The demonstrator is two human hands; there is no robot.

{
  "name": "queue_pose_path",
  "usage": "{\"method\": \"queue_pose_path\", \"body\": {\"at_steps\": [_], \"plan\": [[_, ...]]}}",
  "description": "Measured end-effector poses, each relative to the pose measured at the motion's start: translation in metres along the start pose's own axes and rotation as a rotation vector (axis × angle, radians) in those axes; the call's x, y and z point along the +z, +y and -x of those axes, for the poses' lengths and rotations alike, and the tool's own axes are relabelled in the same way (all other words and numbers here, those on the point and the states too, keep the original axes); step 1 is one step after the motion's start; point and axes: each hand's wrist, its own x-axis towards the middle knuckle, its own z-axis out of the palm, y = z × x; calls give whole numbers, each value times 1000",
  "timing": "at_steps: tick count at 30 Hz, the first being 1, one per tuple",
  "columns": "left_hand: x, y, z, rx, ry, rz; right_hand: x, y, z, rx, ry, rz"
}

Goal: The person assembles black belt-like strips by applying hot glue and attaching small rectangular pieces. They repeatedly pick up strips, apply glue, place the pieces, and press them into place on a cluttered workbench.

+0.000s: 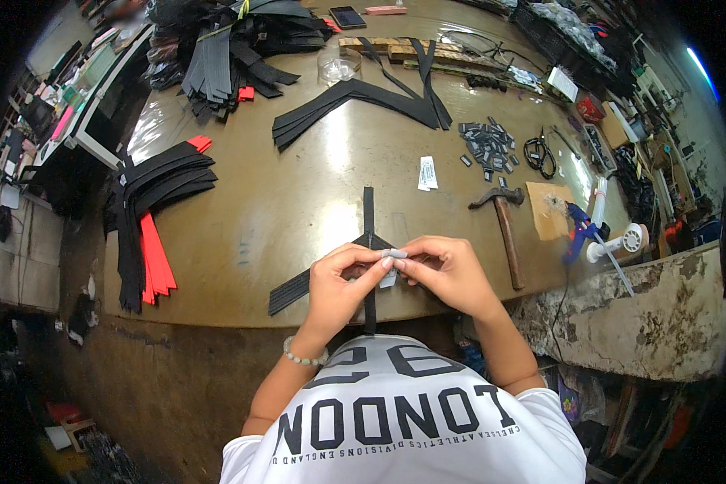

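Observation:
My left hand [336, 282] and my right hand [452, 274] meet over the table's near edge. Both pinch a small grey-white piece [394, 253] between thumbs and fingertips; the fingers cover part of it, so its kind is unclear. A white label [388, 280] shows just under the fingertips. Beneath the hands a narrow black strap [369, 211] runs toward my body and hangs over the edge. Wider black ribbed strips [290, 294] lie bent under it, their right part hidden by my right hand.
Right of my hands lie a hammer [505, 230], small grey clips [488, 147], black scissors [539, 156], a blue glue gun [577, 232] and a white spool [618, 243]. Left are black and red strips [157, 250]. Ahead are labels [427, 173], black strips [347, 101] and bundled straps [226, 60].

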Motion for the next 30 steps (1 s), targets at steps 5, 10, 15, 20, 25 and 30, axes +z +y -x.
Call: {"method": "queue_pose_path", "body": {"at_steps": [5, 10, 15, 20, 25, 30], "plan": [[-10, -1, 6, -101, 120, 233, 9, 3, -1, -72, 62, -401], [-22, -6, -2, -169, 144, 565, 26, 17, 7, -133, 85, -566], [-28, -13, -8, -214, 217, 948, 31, 24, 22, -434, 234, -34], [-30, -16, -8, -51, 267, 732, 25, 23, 26, -314, 360, 3], [-27, -10, 10, -278, 74, 458, 26, 22, 25, -122, 523, -90], [-4, -4, 21, -267, -46, 156, 37, 26, 23, -65, 306, -320]]}}
